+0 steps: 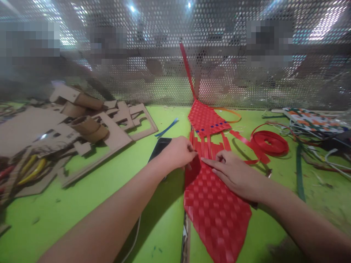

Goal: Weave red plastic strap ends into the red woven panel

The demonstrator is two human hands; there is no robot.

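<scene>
A red woven piece of flat plastic strips (216, 208) lies on the green table, narrowing to a point near me. Loose strip ends stick out at its far edge. My left hand (181, 151) is at the upper left of the weave, thumb and fingertips pinched on a red strip there. My right hand (236, 173) rests on the weave's right side, index finger stretched across it and the other fingers partly bent. Beyond my hands sits another red woven section (208, 117) with a dark blue checked row; one long red strip (187, 69) rises from its tip.
A black phone (159, 148) lies beside my left hand. Cardboard pieces (115, 128) and tubes (89, 129) crowd the left. On the right are a red strip roll (269, 143), a green strip (299, 175) and a multicoloured woven piece (312, 118). A perforated metal screen (164, 78) closes the back.
</scene>
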